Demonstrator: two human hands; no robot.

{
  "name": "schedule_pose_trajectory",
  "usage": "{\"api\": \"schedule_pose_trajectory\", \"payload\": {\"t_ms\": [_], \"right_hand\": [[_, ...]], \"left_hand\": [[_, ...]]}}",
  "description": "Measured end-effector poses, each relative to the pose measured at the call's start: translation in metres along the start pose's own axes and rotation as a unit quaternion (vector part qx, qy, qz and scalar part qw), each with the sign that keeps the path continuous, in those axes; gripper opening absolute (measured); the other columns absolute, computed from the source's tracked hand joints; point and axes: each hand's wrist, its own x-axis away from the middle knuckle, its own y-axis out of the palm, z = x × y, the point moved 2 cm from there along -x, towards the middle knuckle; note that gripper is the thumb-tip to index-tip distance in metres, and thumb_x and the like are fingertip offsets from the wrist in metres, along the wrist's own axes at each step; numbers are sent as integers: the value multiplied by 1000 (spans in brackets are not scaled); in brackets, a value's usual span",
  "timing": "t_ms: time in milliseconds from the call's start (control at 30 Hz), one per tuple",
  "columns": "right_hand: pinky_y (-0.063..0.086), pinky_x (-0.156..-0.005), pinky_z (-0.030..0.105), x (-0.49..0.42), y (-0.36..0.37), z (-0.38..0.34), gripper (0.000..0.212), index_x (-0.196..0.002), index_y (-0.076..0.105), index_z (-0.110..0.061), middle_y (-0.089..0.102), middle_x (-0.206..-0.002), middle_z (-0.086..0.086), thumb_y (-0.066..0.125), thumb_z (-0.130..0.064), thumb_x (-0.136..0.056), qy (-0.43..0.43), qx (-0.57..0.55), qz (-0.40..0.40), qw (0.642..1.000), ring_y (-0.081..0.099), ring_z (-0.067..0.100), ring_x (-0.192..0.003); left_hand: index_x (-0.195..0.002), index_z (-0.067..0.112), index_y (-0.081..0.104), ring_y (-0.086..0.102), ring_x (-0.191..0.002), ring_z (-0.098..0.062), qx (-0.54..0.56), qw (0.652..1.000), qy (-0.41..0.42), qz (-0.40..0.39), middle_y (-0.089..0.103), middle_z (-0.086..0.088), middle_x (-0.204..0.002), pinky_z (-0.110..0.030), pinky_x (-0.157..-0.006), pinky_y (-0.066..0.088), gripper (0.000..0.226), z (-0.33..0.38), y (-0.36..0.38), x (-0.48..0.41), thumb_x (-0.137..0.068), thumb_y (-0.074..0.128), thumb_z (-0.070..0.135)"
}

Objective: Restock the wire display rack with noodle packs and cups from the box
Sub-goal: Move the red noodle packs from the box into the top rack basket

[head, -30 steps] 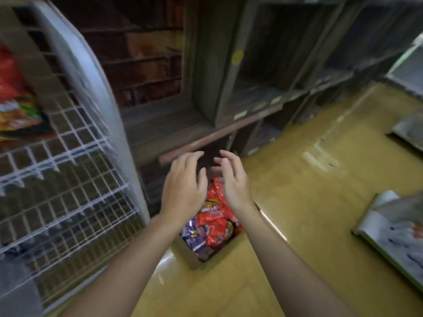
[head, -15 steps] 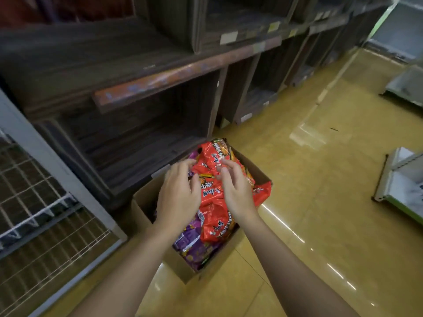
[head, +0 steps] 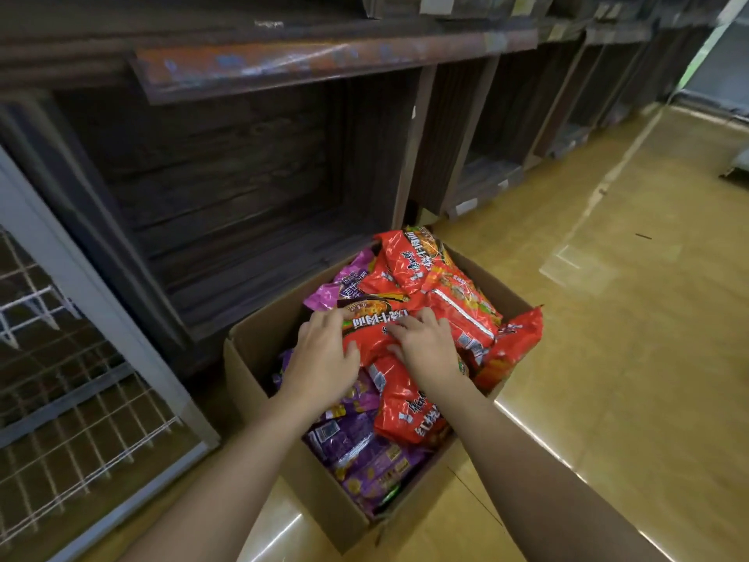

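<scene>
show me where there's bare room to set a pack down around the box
Bare: the yellow floor right of the cardboard box, the low wooden shelf bay behind it, the wire rack shelf at left. Crowded: the box, heaped with noodle packs.

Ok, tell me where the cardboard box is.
Head view, lower centre: the cardboard box sits on the floor, right of the wire display rack and before the wooden shelving; left hand and right hand hold a red noodle pack atop its heap.

Dark wooden shelving [head: 227,176] is lining the far side.
A glossy yellow floor [head: 628,379] is spreading to the right, catching pale streaks of light near and far.
</scene>
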Motion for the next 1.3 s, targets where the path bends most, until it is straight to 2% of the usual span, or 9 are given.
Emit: {"api": "schedule_pose_trajectory", "payload": {"t_ms": [133,300,433,567,633,700,800,1033,1300], "right_hand": [[45,-66,36,0,-6,-1,19,-101,77,-23,76,-97,-6,76,-18,-83,11,-176,155,972,53,22,-81],[39,-93,8,6,-30,18,25,-102,77,-13,69,-108,-11,64,2,-88,-62,-428,155,888,53,11,-101],[42,-100,17,8,-46,14,23,-95,76,-11,71,-104,-7,63,6,-87,-89,-566,99,814,59,3,-111],[43,-102,21,7,-44,23,31,-93,74,-18,66,-120,-4,57,8,-89,-11,-685,51,727,57,7,-121],[44,-102,20,7,-37,35,30,-104,72,-20,58,-131,-4,59,4,-91,32,-653,8,757,53,4,-123],[43,-106,28,9,-25,45,37,-129,60,-22,53,-139,-1,60,-9,-95,34,-487,-75,870,50,10,-127],[41,-107,34,13,-20,43,47,-141,50,-18,53,-142,4,54,-38,-98,38,-296,-186,936,50,21,-129],[40,-93,21,24,-21,47,66,-133,51,-25,50,-130,-7,80,-40,-77,-75,-257,-280,922,49,12,-119],[50,-73,18,13,-58,44,19,-85,57,-32,64,-95,-8,74,-24,-85,16,-459,-69,886,62,9,-87]], "left_hand": [[-126,14,53,42,-125,-20,11,998,-3,68,47,-4,-126,-26,-100,32,31,-10,-6,-2,-96,52,14],[-112,13,61,55,-106,-23,108,965,-158,178,58,-7,-113,-32,-94,39,20,-13,-31,-13,-96,53,23],[-106,10,56,61,-95,-26,390,837,-371,-96,61,-10,-99,-36,-80,51,56,-22,-13,-11,-72,73,52],[-88,17,62,53,-67,-12,412,803,-378,-204,62,-1,-80,-21,-49,37,39,-31,6,-9,-59,77,38],[-93,19,65,55,-72,-13,438,791,-392,-168,65,-2,-87,-20,-56,40,43,-36,6,-13,-56,81,36],[-105,17,67,63,-88,-21,461,786,-400,-99,70,-7,-98,-28,-76,49,53,-40,1,-17,-57,84,32],[-101,15,65,64,-75,-21,473,790,-391,-6,73,-3,-74,-33,-65,50,32,-41,-11,-18,-72,78,16],[-104,18,61,64,-85,-17,540,757,-338,144,69,-3,-98,-36,-68,49,31,-50,-30,-8,-79,74,5],[-111,12,55,64,-84,-18,561,751,-314,149,68,-5,-98,-39,-79,50,37,-40,-33,2,-81,71,-2]]}}
